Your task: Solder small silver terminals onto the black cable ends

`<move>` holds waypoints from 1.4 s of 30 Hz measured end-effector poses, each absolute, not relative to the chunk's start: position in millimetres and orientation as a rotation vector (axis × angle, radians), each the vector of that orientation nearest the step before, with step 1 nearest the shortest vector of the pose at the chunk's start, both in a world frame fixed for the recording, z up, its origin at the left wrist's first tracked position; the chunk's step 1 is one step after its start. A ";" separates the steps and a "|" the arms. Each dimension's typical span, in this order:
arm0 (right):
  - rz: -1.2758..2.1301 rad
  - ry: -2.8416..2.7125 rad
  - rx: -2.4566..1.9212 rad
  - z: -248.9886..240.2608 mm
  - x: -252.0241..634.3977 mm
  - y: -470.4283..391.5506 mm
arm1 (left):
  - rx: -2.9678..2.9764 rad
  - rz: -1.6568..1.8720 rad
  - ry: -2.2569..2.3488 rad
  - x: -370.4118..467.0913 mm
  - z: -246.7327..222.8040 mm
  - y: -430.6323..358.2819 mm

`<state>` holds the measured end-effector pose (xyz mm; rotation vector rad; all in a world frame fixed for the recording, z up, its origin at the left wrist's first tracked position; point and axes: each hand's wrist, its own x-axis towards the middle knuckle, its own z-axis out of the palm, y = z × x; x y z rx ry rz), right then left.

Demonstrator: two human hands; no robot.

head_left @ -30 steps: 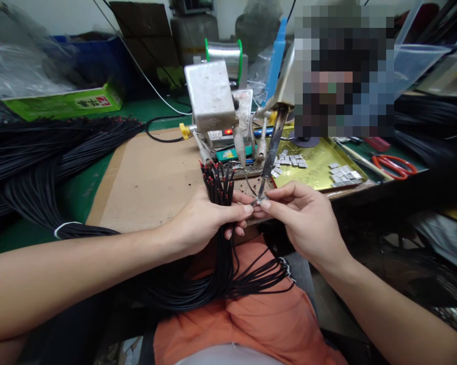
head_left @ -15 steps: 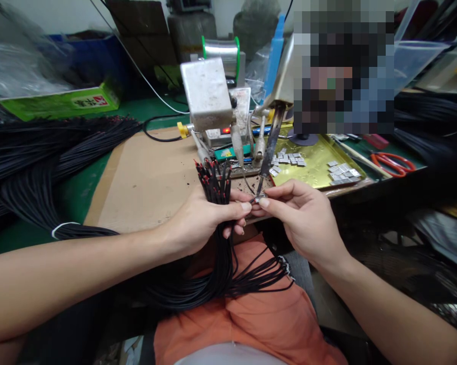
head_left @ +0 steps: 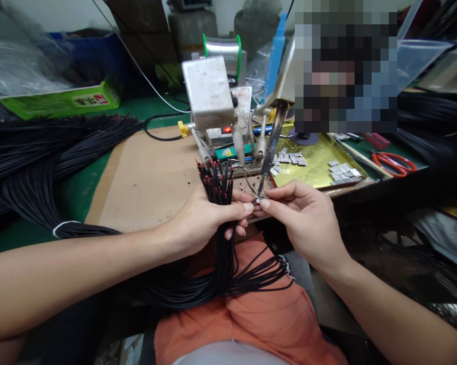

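My left hand [head_left: 213, 215] is closed around a bundle of black cables [head_left: 217, 188] whose stripped ends show red cores. Between its thumb and forefinger a single cable end points right. My right hand [head_left: 304, 215] pinches a small silvery metal part [head_left: 261, 199] against that cable end. From above, the tip of a soldering iron [head_left: 272, 147] reaches down to the small part. A thin solder wire [head_left: 247, 178] from the feeder nozzle [head_left: 238, 142] also ends near this spot. The bundle's lower length hangs over my lap.
A gold tray [head_left: 319, 175] holds several small metal pieces [head_left: 344, 172]. Orange-handled scissors [head_left: 393, 163] lie to its right. A solder spool [head_left: 222, 53] stands behind the metal box [head_left: 208, 94]. Cardboard [head_left: 144, 177] covers the bench, with more black cables [head_left: 41, 157] at left. A blurred-out person is opposite.
The view has shifted very slightly. Both hands keep their grip and stay under the iron tip; nothing else has visibly moved.
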<state>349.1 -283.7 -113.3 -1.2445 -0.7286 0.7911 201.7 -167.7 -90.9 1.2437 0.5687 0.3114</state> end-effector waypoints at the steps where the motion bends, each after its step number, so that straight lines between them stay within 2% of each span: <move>1: 0.793 -0.728 -1.251 -112.9 349.3 -283.9 | 1.245 0.313 0.569 201.5 -90.9 -167.9; 13: 0.711 -0.905 -1.421 -99.5 352.6 -288.9 | 1.330 0.257 0.588 202.3 -86.7 -172.7; 19: 0.952 -1.282 -1.625 -64.6 391.6 -310.2 | 1.437 0.158 0.496 200.2 -81.1 -177.2; 23: 0.669 -1.431 -1.790 -52.3 397.3 -317.3 | 1.500 0.083 0.476 200.1 -75.3 -179.1; 31: 0.476 -1.330 -1.499 -78.2 342.2 -299.0 | 1.652 0.152 0.378 200.8 -75.3 -184.6; 38: 0.961 -0.998 -1.494 -80.3 360.4 -301.0 | 1.607 0.193 0.405 196.8 -77.7 -180.1; 42: 1.011 -0.921 -1.426 -86.3 357.3 -297.1 | 1.532 0.240 0.421 197.0 -79.5 -179.2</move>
